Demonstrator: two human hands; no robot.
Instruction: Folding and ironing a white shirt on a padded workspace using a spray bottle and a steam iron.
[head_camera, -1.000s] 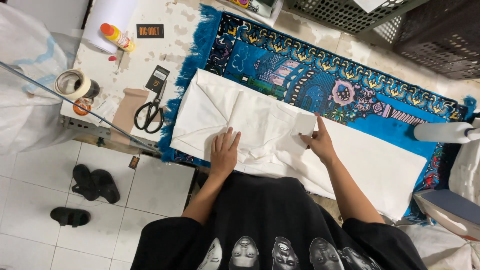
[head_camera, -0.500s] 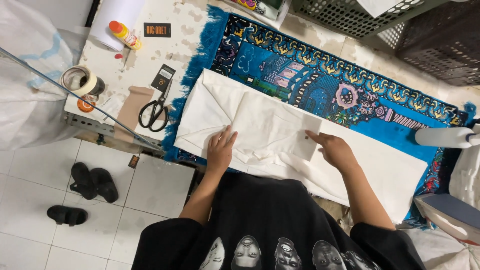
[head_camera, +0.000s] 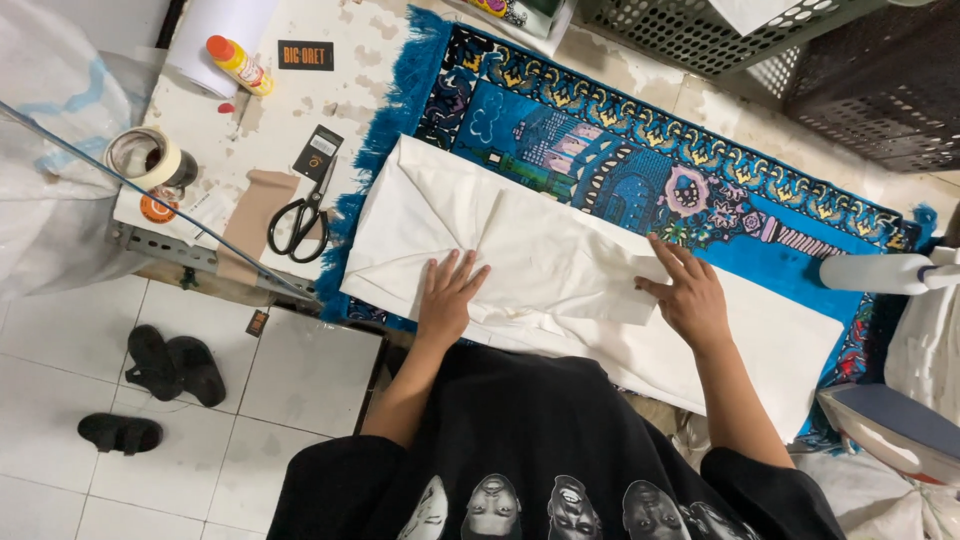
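White cloth (head_camera: 560, 270) on blue ornate-patterned fringed rug (head_camera: 640, 170); black-handled scissors (head_camera: 305, 215), orange-capped yellow bottle (head_camera: 238, 64), black sandals (head_camera: 160, 375) on white tiles.

The scene is seen from one head-worn camera, looking steeply down from close above at the white cloth (head_camera: 560, 280), which is spread under and beyond the fingers (head_camera: 447, 275).

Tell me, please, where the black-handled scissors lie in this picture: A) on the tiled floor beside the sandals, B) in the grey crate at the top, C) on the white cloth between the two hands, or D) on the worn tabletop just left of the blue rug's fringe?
D: the scissors lie on the worn tabletop, just left of the blue rug, well away from the left hand pressing the white cloth.
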